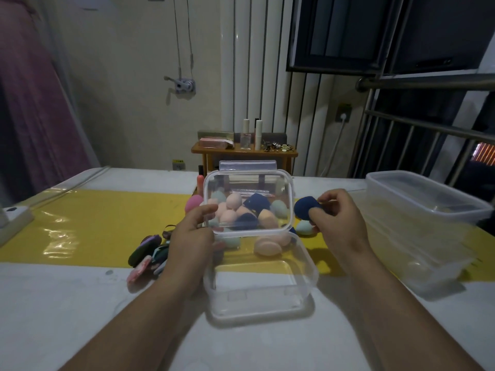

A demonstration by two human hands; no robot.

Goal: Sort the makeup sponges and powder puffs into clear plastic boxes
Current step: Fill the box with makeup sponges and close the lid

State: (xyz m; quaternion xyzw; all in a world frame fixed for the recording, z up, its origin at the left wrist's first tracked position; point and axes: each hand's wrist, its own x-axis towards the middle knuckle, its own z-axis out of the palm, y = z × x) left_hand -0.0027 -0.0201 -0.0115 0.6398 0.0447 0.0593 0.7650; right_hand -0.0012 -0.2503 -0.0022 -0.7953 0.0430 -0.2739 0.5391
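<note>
This looks like a room in a home, not a shop or a lab. A tall white radiator [257,62] stands at the far wall, a purple curtain [32,116] hangs at the left, and the window [348,30] has metal bars [401,124]. A small wooden shelf [241,152] carries cosmetic bottles [246,135]. The worktop [80,303] has a yellow strip [107,218] under clear film, with makeup sponges [193,203] on it.

One wide-angle camera, worn on the person's head, is looking forward and down along the left forearm [150,311] and right forearm [401,303], which are entering from the lower edge. It is sitting close over the white table with a yellow band [80,303]. The pale far wall [120,76] and dark window [348,30] are filling the upper frame.
</note>
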